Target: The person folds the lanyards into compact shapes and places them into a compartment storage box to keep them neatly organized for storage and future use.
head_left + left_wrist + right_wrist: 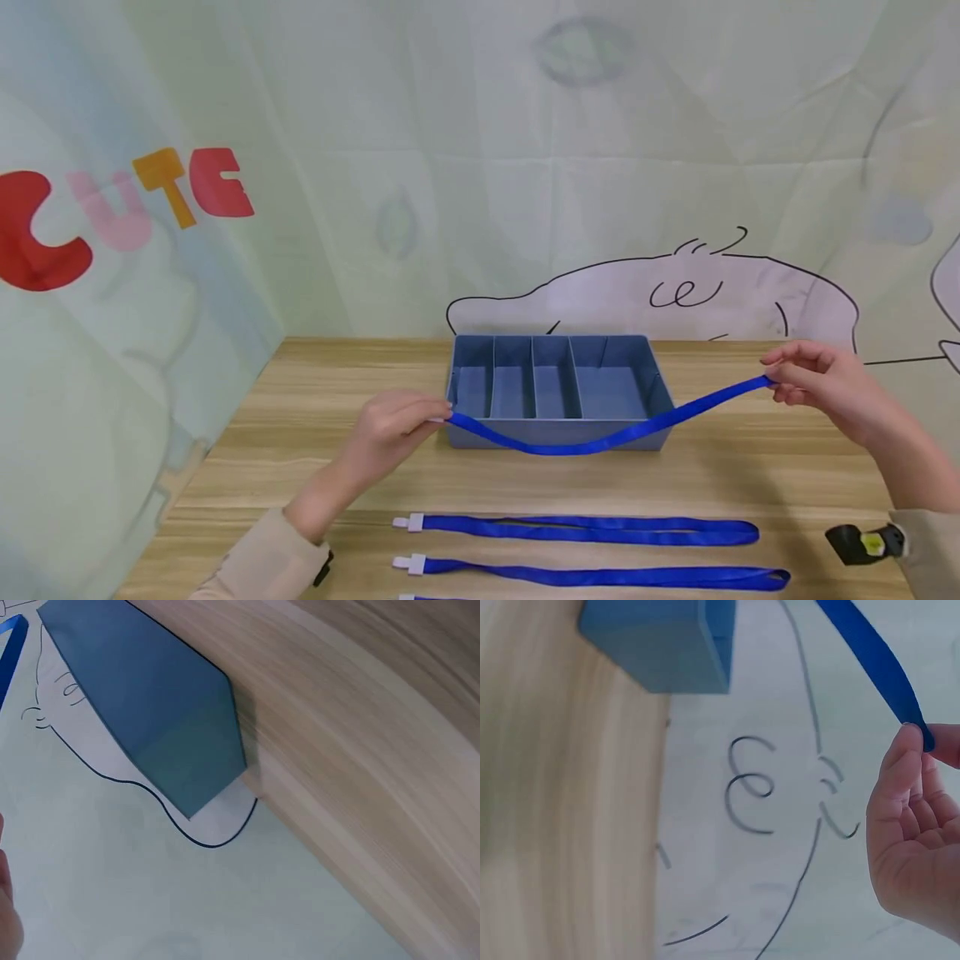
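Ideally, the left hand (396,427) and right hand (828,387), pinching the flat blue fabric lanyard (570,450) below the frame's centre, should stretch it evenly.

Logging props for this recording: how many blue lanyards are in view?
4: one lanyard held between the left hand and right hand; two on the table; a fourth barely showing at the head view's bottom edge. More may lie beyond it.

We log plain beige sleeves (258,560); at the right sleeve (930,550) cuff, black wrist camera (846,543), yellowish patch (873,544).
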### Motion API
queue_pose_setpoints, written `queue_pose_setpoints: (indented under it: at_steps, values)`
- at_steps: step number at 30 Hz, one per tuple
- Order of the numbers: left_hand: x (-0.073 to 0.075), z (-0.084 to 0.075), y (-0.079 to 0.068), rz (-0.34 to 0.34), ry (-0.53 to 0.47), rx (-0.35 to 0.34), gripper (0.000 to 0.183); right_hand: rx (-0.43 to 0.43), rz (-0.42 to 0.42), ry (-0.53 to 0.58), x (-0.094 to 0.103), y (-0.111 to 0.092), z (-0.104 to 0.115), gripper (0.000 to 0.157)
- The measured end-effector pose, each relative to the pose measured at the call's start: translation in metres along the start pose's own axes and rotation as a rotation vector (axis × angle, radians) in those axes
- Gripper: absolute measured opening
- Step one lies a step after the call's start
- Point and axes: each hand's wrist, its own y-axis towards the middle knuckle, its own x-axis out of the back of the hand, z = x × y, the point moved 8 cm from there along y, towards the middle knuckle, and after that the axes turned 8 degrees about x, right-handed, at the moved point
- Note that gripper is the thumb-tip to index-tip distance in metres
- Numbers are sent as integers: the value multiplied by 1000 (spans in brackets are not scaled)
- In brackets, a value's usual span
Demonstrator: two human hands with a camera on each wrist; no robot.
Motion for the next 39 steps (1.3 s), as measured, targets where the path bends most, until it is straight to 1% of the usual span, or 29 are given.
queue_pose_setpoints:
  at_steps: [4,6,8,11,15,19,21,25,28,34,39]
  values:
    - [-4,-7,10,-5,-28,-35,30,22,21,-72,-14,11,22,21]
    - [-7,-11,15,-6,-51,-51,28,34,39,-103,-24,16,32,19]
    - [-9,-14,21,-6,-70,-65,26,50,62,-108,-35,21,41,19]
    - [-14,-19,29,-3,-89,-86,23,81,105,-81,-54,29,54,21]
    - [-20,-26,39,2,-100,-116,21,111,159,-41,-79,38,68,19]
    - [-26,-34,49,-5,-111,-139,12,133,202,-16,-101,44,80,14]
    - [-28,-37,53,-13,-120,-145,11,142,220,3,-111,47,84,13]
    - [-33,-43,61,-32,-124,-166,15,168,267,50,-132,50,91,10]
    - [-37,-49,67,-38,-138,-186,13,179,315,82,-150,51,94,10]
    - [-43,-60,78,-34,-166,-205,18,156,419,150,-181,50,97,18]
    - [-47,-64,80,-19,-162,-196,18,136,500,219,-199,48,103,26]
